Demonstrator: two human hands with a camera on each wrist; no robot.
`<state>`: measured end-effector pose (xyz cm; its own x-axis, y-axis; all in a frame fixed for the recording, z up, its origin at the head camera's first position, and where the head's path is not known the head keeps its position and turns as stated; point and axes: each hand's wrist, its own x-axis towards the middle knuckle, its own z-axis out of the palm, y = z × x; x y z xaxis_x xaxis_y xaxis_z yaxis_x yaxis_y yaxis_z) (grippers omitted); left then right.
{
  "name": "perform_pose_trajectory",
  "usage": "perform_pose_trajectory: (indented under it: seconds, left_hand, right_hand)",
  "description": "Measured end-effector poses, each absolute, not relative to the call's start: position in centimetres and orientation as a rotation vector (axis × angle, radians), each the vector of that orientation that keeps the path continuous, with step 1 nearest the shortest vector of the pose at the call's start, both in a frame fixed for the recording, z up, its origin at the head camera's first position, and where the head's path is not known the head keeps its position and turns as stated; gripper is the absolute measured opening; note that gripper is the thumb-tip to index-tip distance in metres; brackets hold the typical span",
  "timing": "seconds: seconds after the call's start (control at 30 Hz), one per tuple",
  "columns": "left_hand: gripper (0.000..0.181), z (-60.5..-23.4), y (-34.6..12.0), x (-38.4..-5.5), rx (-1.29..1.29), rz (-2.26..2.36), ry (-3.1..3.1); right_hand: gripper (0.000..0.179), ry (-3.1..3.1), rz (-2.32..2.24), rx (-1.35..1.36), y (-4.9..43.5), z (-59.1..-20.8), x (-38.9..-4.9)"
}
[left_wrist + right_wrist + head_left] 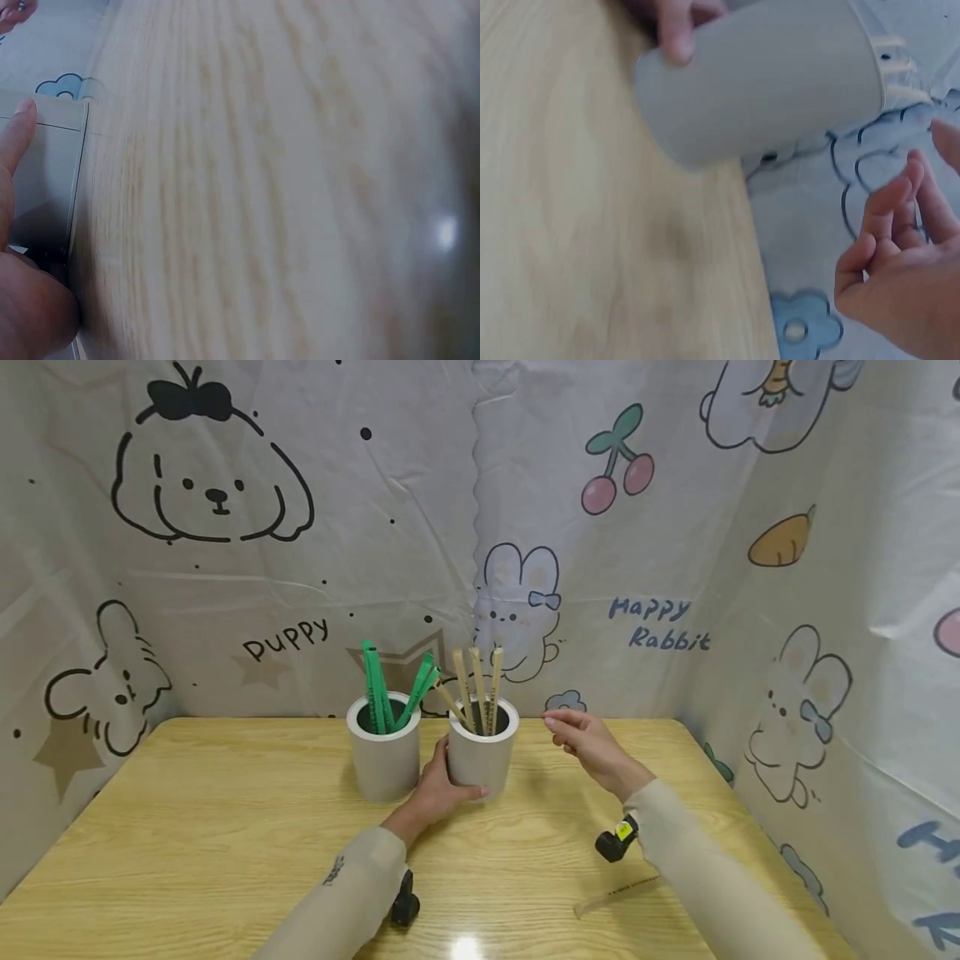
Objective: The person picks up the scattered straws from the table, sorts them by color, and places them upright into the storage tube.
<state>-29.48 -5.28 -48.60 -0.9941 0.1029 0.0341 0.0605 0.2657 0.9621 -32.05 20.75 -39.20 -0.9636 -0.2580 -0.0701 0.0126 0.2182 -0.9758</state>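
My left hand [435, 793] grips the lower part of a white round cup [483, 762], the thumb across its front and the fingers at its left side. Several slim beige sticks [480, 693] with dark print lean inside this cup. To its right my right hand [596, 752] hangs in the air, apart from the cup, fingers loosely bent; nothing shows between them in the right wrist view. A second white cup [385, 766] stands just left of the first, holding several green printed strips [378, 693]. In the left wrist view only the thumb [16, 139] and part of the hand show against the cup.
One beige printed stick [611, 897] lies on the wooden table [225, 827] near the front, partly under the right forearm. A cloth with printed cartoons [375, 527] hangs behind the table and along both sides. Both wrists wear a small black camera [617, 839].
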Motion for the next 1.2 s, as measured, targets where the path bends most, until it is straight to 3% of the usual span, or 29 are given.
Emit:
perform_pose_trajectory:
  seconds: [0.43,0.83,1.2]
  left_hand:
    - [0.111,-48.8,-5.3,-29.5,0.163,1.878,2.467]
    - [0.111,-48.4,-5.5,-29.5,0.161,1.848,2.474]
    - [0.111,-48.3,-5.3,-29.4,0.158,1.855,2.465]
  right_hand:
    - [0.054,2.319,-1.475,-0.377,30.5,-42.9,-26.9]
    - [0.038,2.209,-1.303,-0.555,36.6,-44.9,-22.9]
    - [0.028,2.161,-1.328,-0.77,38.6,-46.0,-21.9]
